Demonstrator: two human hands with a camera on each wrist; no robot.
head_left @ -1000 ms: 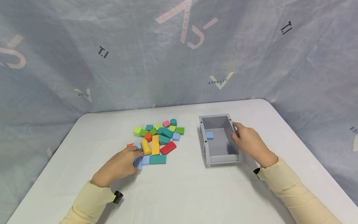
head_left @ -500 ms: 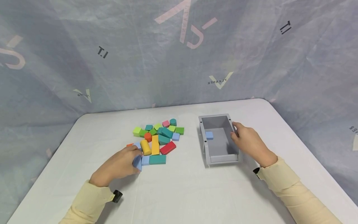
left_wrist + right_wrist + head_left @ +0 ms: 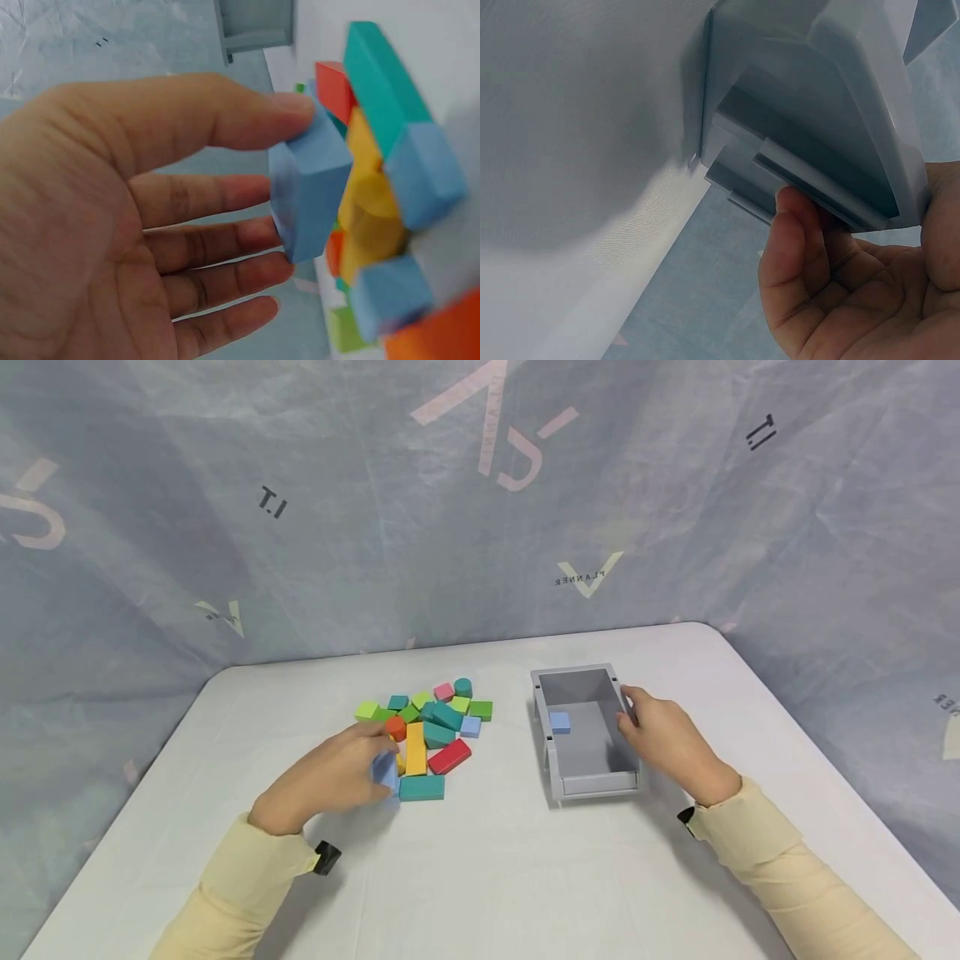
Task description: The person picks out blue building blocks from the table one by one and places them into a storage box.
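My left hand (image 3: 330,777) pinches a light blue block (image 3: 311,180) between thumb and fingers, held over the near left of a pile of coloured blocks. In the head view it partly covers a yellow cylinder (image 3: 375,229) and another small blue block (image 3: 424,172). Beside that one lies a long teal block (image 3: 422,787). My right hand (image 3: 671,743) grips the right side wall of a grey plastic bin (image 3: 600,785), its thumb near the rim and curled fingers outside, under a ledge. One blue block (image 3: 559,722) lies inside the bin.
The pile holds a red block (image 3: 450,756), a long orange block (image 3: 416,749), a red-orange cylinder (image 3: 395,727), a teal cylinder (image 3: 462,687) and several green ones. White cloth covers the table (image 3: 510,877). A grey printed curtain (image 3: 300,568) hangs behind it.
My left hand has lifted the blue block off the table and shifted up and right with it, over the yellow cylinder. The right hand and the bin have stayed in place.
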